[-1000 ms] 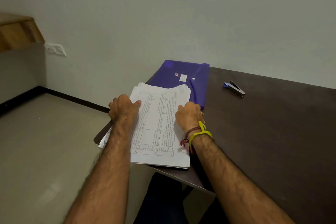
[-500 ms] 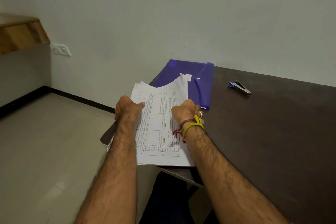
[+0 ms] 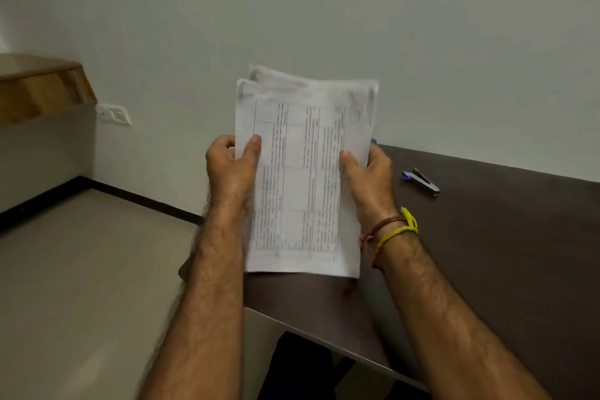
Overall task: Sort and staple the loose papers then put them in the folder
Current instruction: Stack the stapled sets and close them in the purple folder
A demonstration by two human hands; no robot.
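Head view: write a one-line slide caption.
Both hands, left and right, hold the paper stack upright above the dark table; stapler lies nearby.

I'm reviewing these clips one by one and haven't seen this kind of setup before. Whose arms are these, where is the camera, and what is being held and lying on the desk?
There is no machine here: a person wears a camera on the head, looking forward and down, so the arms are their own. The left hand and right hand each hold a side edge of a stack of printed papers, raised upright above the dark desk. The sheets' top edges are uneven. A blue stapler lies on the desk to the right, untouched. A sliver of something purple peeks out behind the papers.
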